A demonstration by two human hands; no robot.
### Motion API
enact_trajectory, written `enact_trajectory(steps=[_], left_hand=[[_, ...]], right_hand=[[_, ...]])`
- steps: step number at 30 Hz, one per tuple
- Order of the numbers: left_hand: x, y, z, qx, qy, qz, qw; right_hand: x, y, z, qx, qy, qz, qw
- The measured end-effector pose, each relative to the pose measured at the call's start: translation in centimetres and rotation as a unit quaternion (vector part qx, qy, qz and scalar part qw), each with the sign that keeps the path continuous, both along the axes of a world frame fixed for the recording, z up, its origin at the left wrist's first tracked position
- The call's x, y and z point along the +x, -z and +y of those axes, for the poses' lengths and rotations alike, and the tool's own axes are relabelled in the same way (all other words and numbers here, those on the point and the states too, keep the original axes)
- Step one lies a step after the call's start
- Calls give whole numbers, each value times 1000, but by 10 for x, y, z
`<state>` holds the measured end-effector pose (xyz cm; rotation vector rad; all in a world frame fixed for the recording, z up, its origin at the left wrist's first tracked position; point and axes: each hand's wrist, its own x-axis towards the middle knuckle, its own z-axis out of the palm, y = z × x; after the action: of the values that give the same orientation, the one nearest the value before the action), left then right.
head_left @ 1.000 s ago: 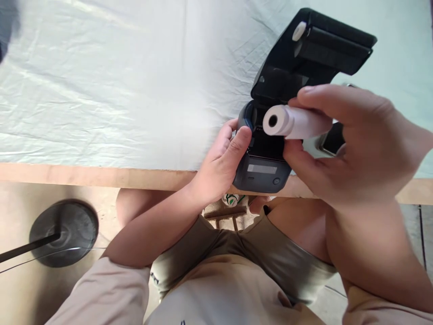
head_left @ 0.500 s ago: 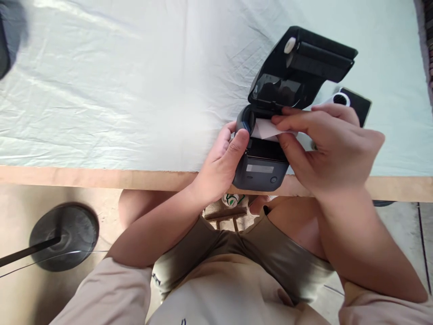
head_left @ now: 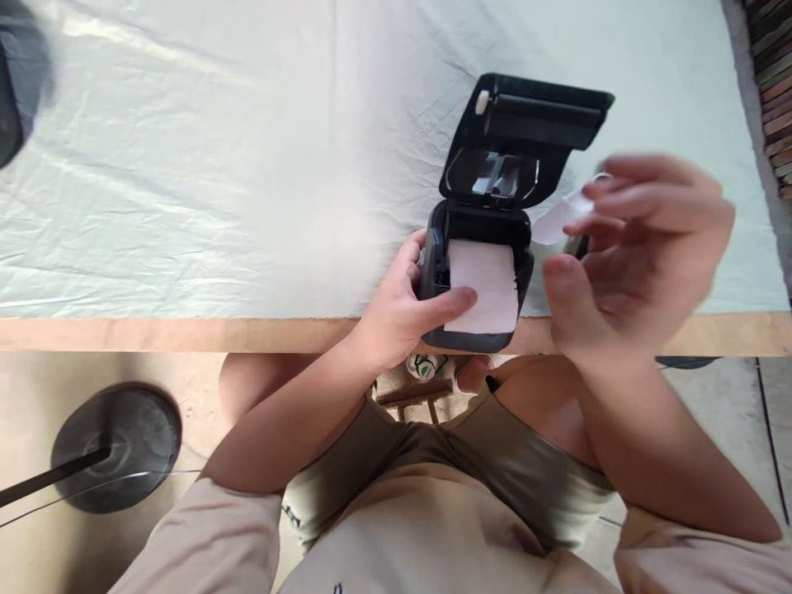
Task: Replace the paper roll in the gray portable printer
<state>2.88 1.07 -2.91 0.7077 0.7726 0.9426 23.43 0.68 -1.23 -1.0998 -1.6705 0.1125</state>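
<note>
A small black printer (head_left: 476,247) sits at the table's near edge with its lid (head_left: 525,132) tipped up and back. A white paper strip (head_left: 483,285) lies out of its bay over the front panel. My left hand (head_left: 402,309) grips the printer's left side, thumb pressing on the paper. My right hand (head_left: 637,256) hovers just right of the printer, blurred, fingers loosely apart, holding nothing I can make out. A white object (head_left: 560,216) shows behind its fingers.
A white cloth (head_left: 247,165) covers the table, with a bare wooden edge (head_left: 154,334) along the front. A dark round stand base (head_left: 117,445) rests on the floor at lower left. Something dark (head_left: 9,107) lies at the far left.
The paper roll went from my right hand into the printer's bay, and its end now lies over the front. My right hand has let go and drawn away to the right.
</note>
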Motion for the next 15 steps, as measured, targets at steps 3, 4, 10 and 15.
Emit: enact_trajectory(steps=[3, 4, 10, 15], left_hand=[[-4, 4, 0, 32, 30, 20, 999], [-5, 7, 0, 43, 32, 28, 998], [-6, 30, 6, 101, 42, 22, 994], [-5, 34, 7, 127, 33, -31, 991]], right_hand=[[8, 15, 10, -33, -47, 49, 997], [11, 19, 13, -27, -74, 67, 995], [14, 18, 7, -104, -136, 100, 980], [-4, 19, -10, -148, -133, 87, 976]])
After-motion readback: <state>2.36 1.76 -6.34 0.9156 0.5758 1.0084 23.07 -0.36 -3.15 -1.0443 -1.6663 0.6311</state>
